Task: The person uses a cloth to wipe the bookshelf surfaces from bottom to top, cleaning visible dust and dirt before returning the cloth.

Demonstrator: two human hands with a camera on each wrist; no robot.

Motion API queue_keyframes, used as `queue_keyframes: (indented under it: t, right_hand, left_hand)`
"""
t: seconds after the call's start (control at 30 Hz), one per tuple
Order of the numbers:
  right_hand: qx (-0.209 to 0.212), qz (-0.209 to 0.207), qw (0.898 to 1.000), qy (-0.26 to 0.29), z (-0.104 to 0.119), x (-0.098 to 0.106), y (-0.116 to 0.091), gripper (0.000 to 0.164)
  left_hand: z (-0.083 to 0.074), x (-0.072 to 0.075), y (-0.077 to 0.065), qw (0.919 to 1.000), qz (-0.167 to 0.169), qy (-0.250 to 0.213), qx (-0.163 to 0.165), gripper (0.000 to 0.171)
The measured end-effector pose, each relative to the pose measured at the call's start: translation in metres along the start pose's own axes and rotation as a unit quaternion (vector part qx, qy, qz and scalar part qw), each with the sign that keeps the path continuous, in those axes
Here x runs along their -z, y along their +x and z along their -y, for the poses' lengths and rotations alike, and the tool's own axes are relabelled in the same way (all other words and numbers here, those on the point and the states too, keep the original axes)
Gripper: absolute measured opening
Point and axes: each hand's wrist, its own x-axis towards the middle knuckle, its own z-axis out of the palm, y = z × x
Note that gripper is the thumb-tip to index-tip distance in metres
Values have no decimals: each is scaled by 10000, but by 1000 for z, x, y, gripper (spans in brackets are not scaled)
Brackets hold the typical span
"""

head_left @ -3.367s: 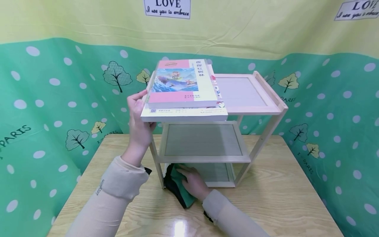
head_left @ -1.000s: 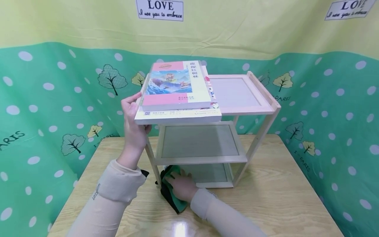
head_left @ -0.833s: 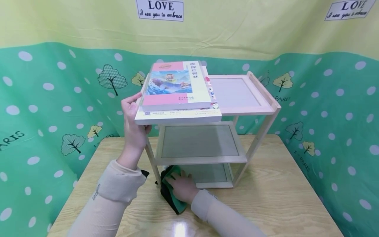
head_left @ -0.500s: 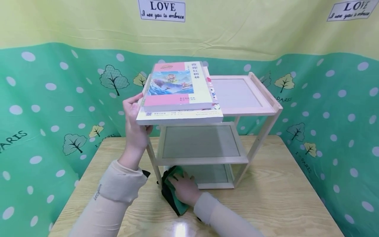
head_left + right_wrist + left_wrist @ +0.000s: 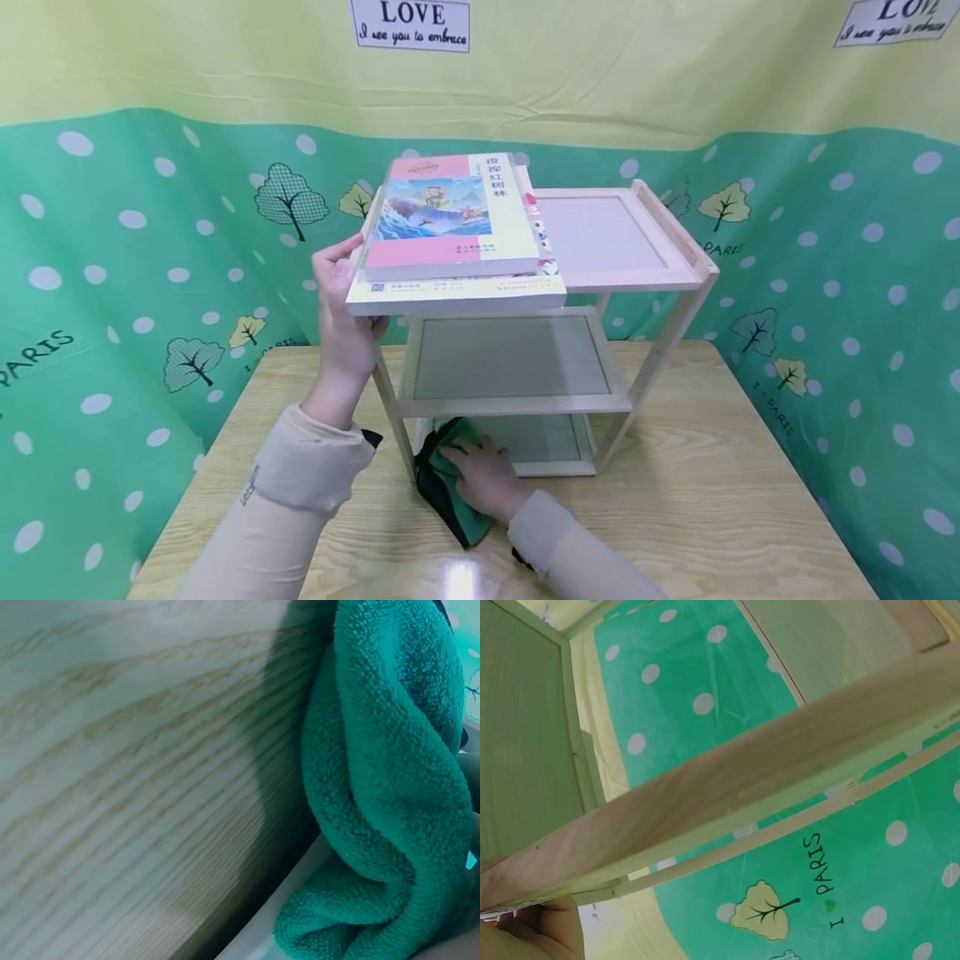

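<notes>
At the front left of a three-tier wooden shelf (image 5: 517,404), my left hand (image 5: 347,333) grips the top corner, against the side of two stacked books. The upper book (image 5: 442,204) has a pink and white cover with a sea picture; the wider lower book (image 5: 457,302) overhangs the shelf's front. In the left wrist view, part of the left hand (image 5: 544,930) shows beside a wooden bar (image 5: 705,780). Low down, my right hand (image 5: 487,479) holds a green cloth (image 5: 474,525) with black edging against the bottom tier's left front. The cloth is bunched in the right wrist view.
The shelf stands on a wood-grain table (image 5: 675,508). Its middle tier (image 5: 510,354) lies just above the right hand's work. A green and yellow printed curtain (image 5: 150,250) hangs behind and at both sides.
My right hand and the cloth have shifted a little to the right along the bottom tier's front. The left hand, books and shelf hold their places.
</notes>
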Motion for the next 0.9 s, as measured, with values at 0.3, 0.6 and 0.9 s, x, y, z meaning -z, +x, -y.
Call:
queue_keyframes:
  t: [0.3,0.6,0.9]
  right_hand:
    - [-88,-8,9999,86,-3,3,-5,51]
    - [-196,-176,9996,50,-9,0,-7,50]
    - [-406,-197,9988,185,-12,1,-8,48]
  left_hand:
    - [0,-1,0,10000,32,81,40,46]
    - [0,-1,0,9999,26,98,2,46]
    - [0,0,0,9999,-28,124,22,46]
